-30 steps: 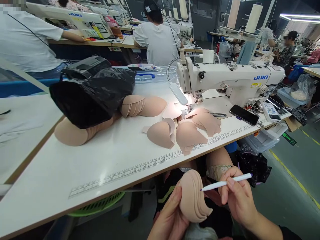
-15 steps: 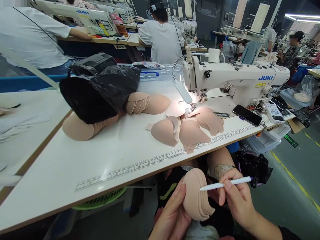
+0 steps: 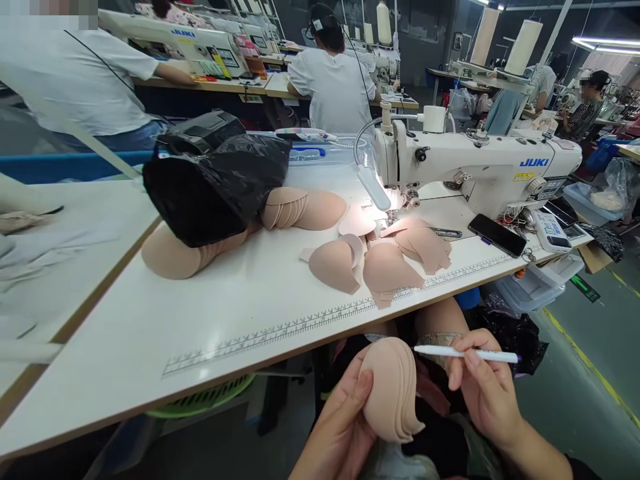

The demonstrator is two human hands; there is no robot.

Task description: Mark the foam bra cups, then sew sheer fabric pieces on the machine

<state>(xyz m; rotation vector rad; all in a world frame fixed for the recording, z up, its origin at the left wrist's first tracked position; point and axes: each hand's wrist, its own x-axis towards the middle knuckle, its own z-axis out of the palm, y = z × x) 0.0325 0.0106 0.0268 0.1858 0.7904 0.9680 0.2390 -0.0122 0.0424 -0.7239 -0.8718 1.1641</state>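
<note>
Below the table's front edge, my left hand [image 3: 347, 400] grips a fanned stack of beige bra cups [image 3: 387, 390], thumb on the front cup. My right hand [image 3: 483, 380] pinches a white pen [image 3: 467, 353] between thumb and fingers. Its tip points left, close to the upper right edge of the stack; whether it touches I cannot tell. On the table above my hands lie loose beige cup pieces [image 3: 333, 263], some overlapping, near the needle of a white sewing machine [image 3: 465, 157].
A black plastic bag [image 3: 215, 187] partly covers more stacked cups [image 3: 170, 253] at the left. A ruler strip [image 3: 280, 330] runs along the table's front edge. A phone [image 3: 497, 235] lies at the right. A person in a white shirt [image 3: 333, 87] sits beyond the table.
The pen has moved from over the cup edges, up and right to beside the stack's upper edge. My left hand still holds the cups, turned slightly. The view has shifted a little.
</note>
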